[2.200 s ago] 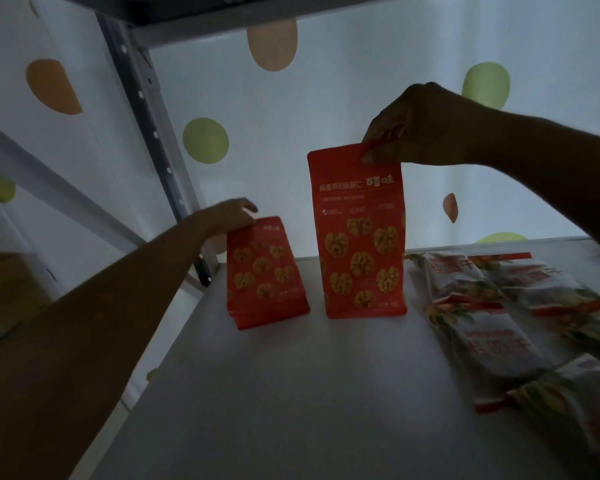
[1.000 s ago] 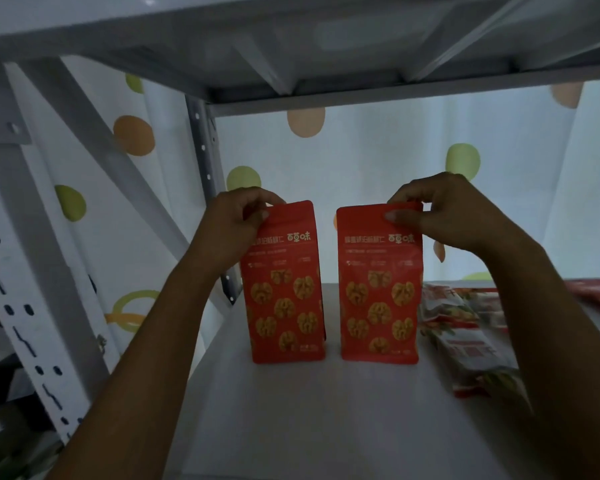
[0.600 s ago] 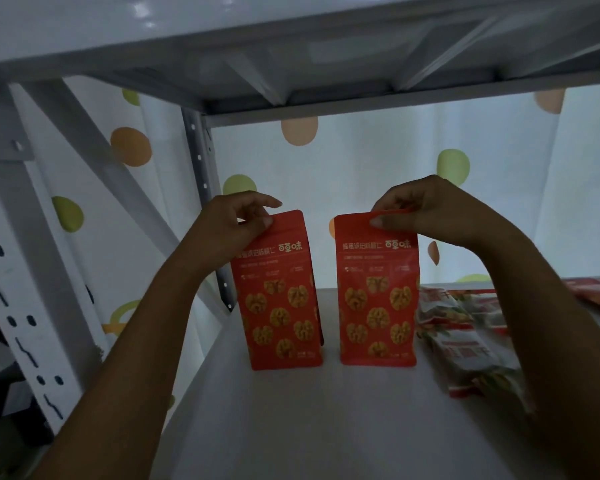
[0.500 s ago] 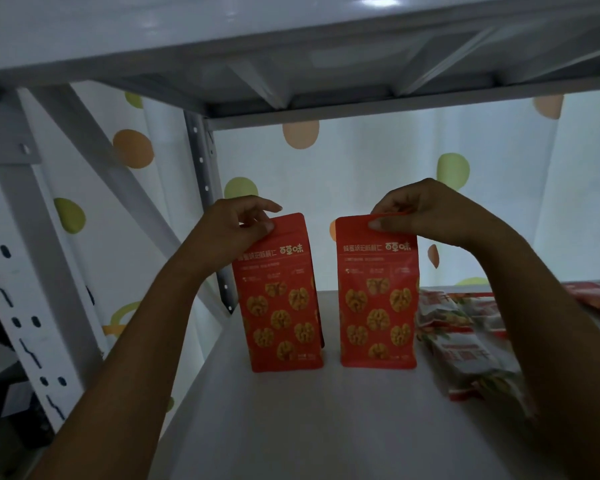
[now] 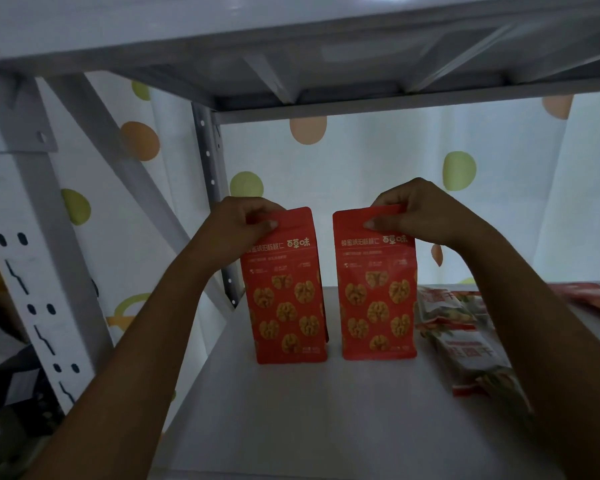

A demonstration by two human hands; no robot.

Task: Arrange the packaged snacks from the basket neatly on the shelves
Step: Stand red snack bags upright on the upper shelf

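- While each hand pinches the top seal of a red walnut pouch, the relation that matters is vertical: both pouches reach straight down from the fingers, long axis up and down, with their bases on the grey shelf [image 5: 291, 417] in the middle of the frame.
- The left hand [image 5: 243, 226] grips the upper left corner of the left pouch [image 5: 286, 299], thumb on the printed face and the other fingers curled behind the seal. This pouch's top edge slopes and it leans a little toward frame left.
- The right hand [image 5: 418, 216] pinches the upper right part of the right pouch [image 5: 376, 299] the same way, thumb in front and fingers folded over the back. This pouch looks closer to upright.
- The two pouches stand side by side, near each other but apart, with a narrow strip of pale curtain [image 5: 361, 161] showing between them.
- The left pouch is just right of the perforated post [image 5: 210, 188]; the right pouch is just beside the flat packets [image 5: 465, 344] lying at frame right.
- Neither hand is nearer than the other; each sits directly over its own pouch.
- Judged from this, the next move is to let go upward, opening the fingers without dragging the seals sideways. The leaning left pouch seems likelier to tip.
- The basket is not in view.
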